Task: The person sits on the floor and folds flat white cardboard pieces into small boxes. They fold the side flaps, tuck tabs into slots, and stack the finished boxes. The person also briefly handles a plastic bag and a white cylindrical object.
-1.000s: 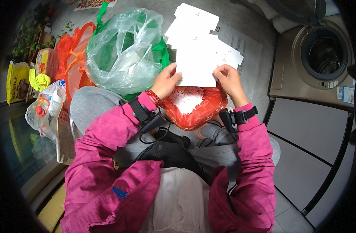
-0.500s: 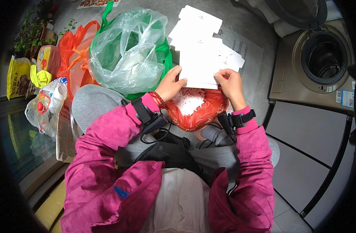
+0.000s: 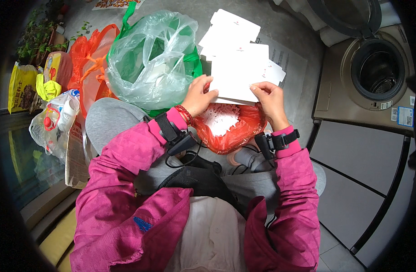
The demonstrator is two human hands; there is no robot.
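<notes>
A flat white card with a small red mark is held between my two hands above a red plastic bag. My left hand grips its near left corner, thumb on top. Thumb and fingertips of my right hand pinch the near right corner. Another white edge shows just under the card's near side. Inside the bag lie white and pinkish paper scraps. Beyond the held card, more white card pieces overlap on the floor, partly covered by it.
A clear plastic bag inside a green bag stands left of the cards. Further left are orange-red bags, a yellow packet and plastic bottles. A washing machine with its door open stands at the right.
The held card has shifted slightly and now stands out more distinctly from the pieces beyond it. Both hands keep their grip in nearly the same place.
</notes>
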